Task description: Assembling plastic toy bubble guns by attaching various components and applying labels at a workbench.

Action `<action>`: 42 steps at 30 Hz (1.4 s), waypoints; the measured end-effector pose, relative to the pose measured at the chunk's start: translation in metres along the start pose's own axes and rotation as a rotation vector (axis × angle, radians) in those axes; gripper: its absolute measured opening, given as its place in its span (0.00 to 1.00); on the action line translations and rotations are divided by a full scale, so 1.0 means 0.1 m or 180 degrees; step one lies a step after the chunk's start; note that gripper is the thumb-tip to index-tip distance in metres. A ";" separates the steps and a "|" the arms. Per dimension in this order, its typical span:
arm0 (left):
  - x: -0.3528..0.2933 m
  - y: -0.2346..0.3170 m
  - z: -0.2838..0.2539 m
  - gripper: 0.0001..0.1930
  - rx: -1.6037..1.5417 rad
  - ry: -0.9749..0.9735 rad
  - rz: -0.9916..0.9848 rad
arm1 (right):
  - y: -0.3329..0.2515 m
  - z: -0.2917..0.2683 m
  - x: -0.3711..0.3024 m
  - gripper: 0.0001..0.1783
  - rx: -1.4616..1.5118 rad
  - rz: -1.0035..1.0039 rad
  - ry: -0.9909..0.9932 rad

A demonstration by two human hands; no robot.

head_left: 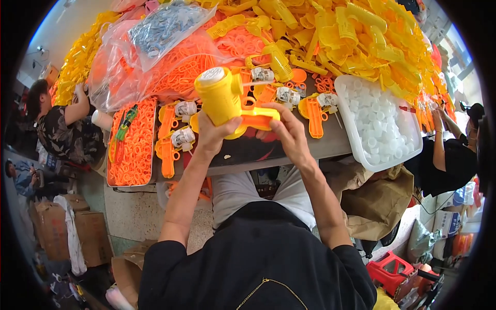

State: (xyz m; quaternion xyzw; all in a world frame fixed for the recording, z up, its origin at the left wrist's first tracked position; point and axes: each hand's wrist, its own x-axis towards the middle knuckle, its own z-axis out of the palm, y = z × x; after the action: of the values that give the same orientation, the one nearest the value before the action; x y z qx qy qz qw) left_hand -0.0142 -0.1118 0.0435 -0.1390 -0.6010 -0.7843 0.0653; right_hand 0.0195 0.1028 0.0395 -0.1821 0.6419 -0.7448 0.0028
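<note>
Nearest, the grey trousers point(232, 194) are seen under the near edge of the table point(305, 151). Above that edge, the toy point(219, 103) is held clear of the table by both hands. Its yellow body is wrapped low on the near side by the left hand point(213, 135), the thumb laid across it; the fingers behind are hidden. The orange arm of the toy is pinched at its right end by the right hand point(293, 135), thumb and fingers closed narrow on it.

The body lies directly at the left fingers, its long axis standing roughly upright, with the pale round end turned up and slightly to the left. The orange arm is pointed from the body to the right, straight to the right fingers; the body is nearer to the left hand, the arm tip to the right.

To the left, orange rings point(132, 165) are kept in a tray point(130, 184); to the right, white caps point(380, 126) are held in a tub point(350, 129). Between them, orange units point(312, 116) are laid out. Farther back, a clear bag point(181, 67) is seen left, and yellow shells point(356, 41) are heaped right.
</note>
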 end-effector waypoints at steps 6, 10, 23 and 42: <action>0.05 0.02 -0.08 0.25 0.0127 -0.0258 0.0222 | -0.05 0.10 -0.02 0.28 0.0536 -0.0228 0.0157; -0.01 0.11 0.23 0.22 -0.0486 0.0157 0.0400 | -0.09 0.01 -0.01 0.26 0.0462 -0.0040 0.0068; 0.33 -0.18 -0.21 0.46 0.0178 -0.1171 -0.0280 | -0.01 -0.16 0.09 0.26 -0.0016 -0.0154 0.0308; 0.14 0.41 0.23 0.45 0.0252 -0.1448 0.1609 | -0.77 0.14 0.11 0.26 -0.1464 -0.1291 -0.0034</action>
State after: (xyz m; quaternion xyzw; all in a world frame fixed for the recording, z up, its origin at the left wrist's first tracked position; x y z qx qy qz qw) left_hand -0.0134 -0.1000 0.0915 -0.4522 -0.5768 -0.6683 0.1272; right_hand 0.0308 0.1006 0.1173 -0.3063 0.7441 -0.5644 -0.1839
